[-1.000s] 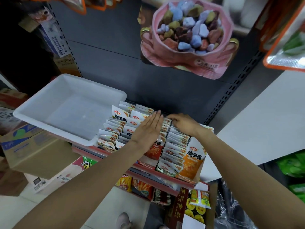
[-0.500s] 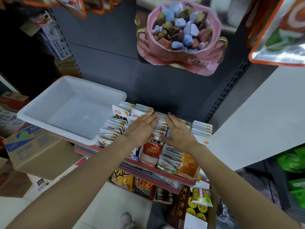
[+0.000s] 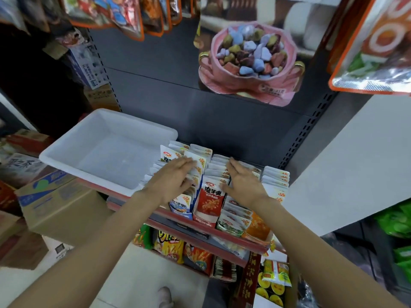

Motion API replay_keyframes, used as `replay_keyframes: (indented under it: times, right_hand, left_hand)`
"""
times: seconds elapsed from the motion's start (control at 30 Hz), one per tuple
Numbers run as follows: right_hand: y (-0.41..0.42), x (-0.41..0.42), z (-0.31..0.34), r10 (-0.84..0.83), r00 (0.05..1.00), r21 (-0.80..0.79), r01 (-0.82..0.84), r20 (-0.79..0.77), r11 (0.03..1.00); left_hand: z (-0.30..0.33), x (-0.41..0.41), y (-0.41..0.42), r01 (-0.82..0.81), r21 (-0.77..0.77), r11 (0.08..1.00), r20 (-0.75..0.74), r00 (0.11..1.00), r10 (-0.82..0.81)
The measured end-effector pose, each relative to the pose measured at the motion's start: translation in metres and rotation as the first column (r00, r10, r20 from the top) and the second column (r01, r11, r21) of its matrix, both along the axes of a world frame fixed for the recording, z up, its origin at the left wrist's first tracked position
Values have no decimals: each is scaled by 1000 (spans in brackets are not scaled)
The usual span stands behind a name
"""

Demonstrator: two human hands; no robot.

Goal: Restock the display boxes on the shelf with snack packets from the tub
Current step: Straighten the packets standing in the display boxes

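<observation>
Both hands lie flat on the snack packets [image 3: 210, 196] standing in rows in the display boxes [image 3: 205, 215] along the shelf [image 3: 222, 230] front edge. Left hand [image 3: 171, 181]: fingers straight, slightly spread, pressing on the packet tops of the left-centre rows, gripping nothing. Right hand [image 3: 243, 185]: fingers also straight, resting on the rows just right of the red-fronted box; thumb out toward the left. Hands near each other but apart, w/ one packet row between them.

White tub [image 3: 66, 156] sits at the shelf's left end, touching the leftmost packet rows; its floor looks bare, though the near wall hides a bit of it.

Around: cardboard cartons [image 3: 55, 203] stacked left of and below the tub; hanging bags [image 3: 124, 14] overhead along the top edge, incl. a pink candy-stone pack [image 3: 251, 61] above the rows; more snack bags [image 3: 171, 243] on the lower shelf. White side panel [image 3: 347, 163] closes in the right end.
</observation>
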State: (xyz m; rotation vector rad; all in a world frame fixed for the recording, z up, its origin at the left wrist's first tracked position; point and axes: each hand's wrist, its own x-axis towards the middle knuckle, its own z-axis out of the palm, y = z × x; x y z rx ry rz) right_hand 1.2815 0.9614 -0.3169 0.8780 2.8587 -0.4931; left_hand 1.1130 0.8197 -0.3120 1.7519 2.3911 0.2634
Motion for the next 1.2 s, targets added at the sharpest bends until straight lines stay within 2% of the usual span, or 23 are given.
replay_keyframes:
  times: [0.17, 0.27, 0.4, 0.57, 0.73, 0.87, 0.97, 1.2]
  right_hand:
    - [-11, -22, 16, -57, 991, -36, 53, -118, 998]
    - [-24, -48, 20, -85, 988, -139, 68, -127, 988]
    - [-43, -71, 15, -206, 962, -217, 165, -180, 962]
    - [-54, -74, 9, -288, 914, -226, 228, -287, 947]
    - [-32, -76, 11, -346, 866, -109, 329, -360, 938]
    - [-14, -85, 12, -244, 935, -1, 252, -256, 968]
    - [-7, -90, 8, -245, 948, 27, 256, -205, 966]
    - [-18, -95, -1, -250, 925, 65, 279, -286, 958]
  left_hand:
    - [11, -26, 2, 67, 201, 977, -84, 995, -51]
    - [10, -43, 8, 156, 137, 978, -95, 985, -144]
    - [2, -65, 12, 250, 49, 967, -8, 968, -250]
    - [-1, -81, 17, 334, 119, 935, 21, 941, -339]
    - [3, -84, 22, 436, 91, 896, 19, 898, -439]
    - [3, -87, 14, 475, 72, 877, 1, 879, -477]
    - [3, -87, 9, 516, 11, 856, -42, 856, -515]
    - [4, -81, 15, 427, 38, 903, -4, 904, -427]
